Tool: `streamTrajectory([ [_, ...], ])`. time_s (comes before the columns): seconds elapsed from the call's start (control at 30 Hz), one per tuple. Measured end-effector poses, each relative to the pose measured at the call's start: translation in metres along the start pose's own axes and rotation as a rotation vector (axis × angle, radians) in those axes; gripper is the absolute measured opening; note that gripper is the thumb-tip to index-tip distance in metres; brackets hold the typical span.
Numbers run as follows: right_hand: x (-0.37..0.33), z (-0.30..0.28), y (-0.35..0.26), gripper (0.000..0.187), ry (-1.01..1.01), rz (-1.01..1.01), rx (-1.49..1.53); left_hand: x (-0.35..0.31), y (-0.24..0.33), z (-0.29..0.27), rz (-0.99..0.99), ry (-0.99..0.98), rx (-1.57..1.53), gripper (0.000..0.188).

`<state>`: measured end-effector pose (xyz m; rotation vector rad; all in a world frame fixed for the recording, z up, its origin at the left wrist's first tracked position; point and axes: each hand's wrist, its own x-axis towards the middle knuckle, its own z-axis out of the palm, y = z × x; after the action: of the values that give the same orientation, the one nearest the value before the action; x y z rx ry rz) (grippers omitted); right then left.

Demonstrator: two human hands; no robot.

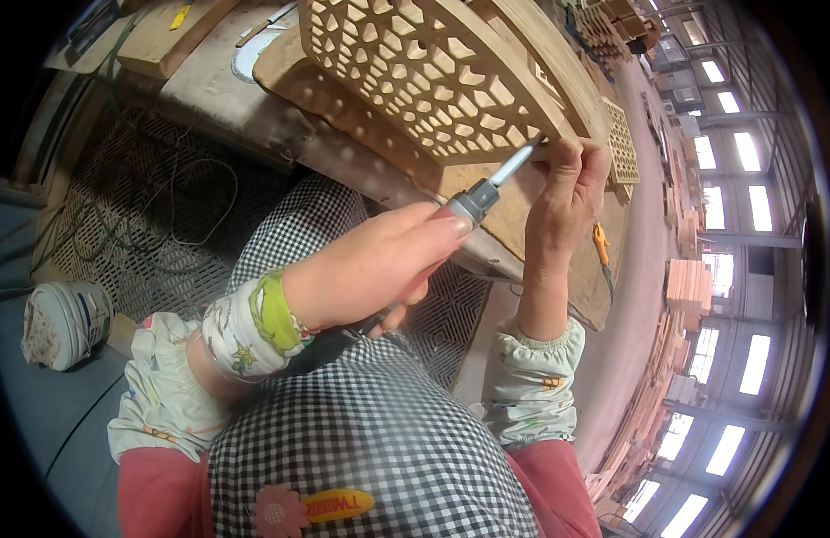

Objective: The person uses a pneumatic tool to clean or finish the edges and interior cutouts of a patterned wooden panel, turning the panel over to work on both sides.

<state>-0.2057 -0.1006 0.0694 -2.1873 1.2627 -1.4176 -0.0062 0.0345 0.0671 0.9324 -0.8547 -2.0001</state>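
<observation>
My left hand (379, 260) is wrapped round a slim red-and-grey hand tool (473, 201). Its pale shaft points up and right, with the dark tip at the lower corner of a wooden lattice panel (415, 76). Polygon-shaped openings fill this panel, which stands tilted on the workbench. My right hand (567, 188) is closed at that same corner, thumb and fingers against the frame edge; its fingertips are partly hidden. Beneath the panel lies a brown wooden board (343, 117).
An orange-handled tool (601, 244) lies right of my right hand. Wood blocks (173, 40) and a round white dish (254, 54) sit at the far left. A smeared white bucket (70, 323) stands lower left, near cables (177, 197) on slatted flooring. Stacked wood (688, 287) lines the right.
</observation>
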Motion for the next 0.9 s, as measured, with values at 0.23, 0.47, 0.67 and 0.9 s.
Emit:
streamTrajectory([
  [0.23,-0.003,-0.003,-0.007,0.032,-0.010,-0.031,-0.074,-0.009,0.012,0.006,-0.028,0.004,-0.009,0.036],
  [0.47,-0.008,-0.001,-0.008,0.031,-0.003,-0.112,-0.077,-0.003,0.013,0.008,0.017,0.113,0.121,0.034],
  [0.67,0.005,0.000,0.005,0.033,0.006,0.013,-0.062,-0.030,-0.005,-0.002,0.009,0.101,0.188,0.027],
  [0.9,0.009,0.003,0.024,0.039,-0.063,0.134,0.166,-0.041,-0.058,-0.027,-0.072,0.183,0.025,0.038],
])
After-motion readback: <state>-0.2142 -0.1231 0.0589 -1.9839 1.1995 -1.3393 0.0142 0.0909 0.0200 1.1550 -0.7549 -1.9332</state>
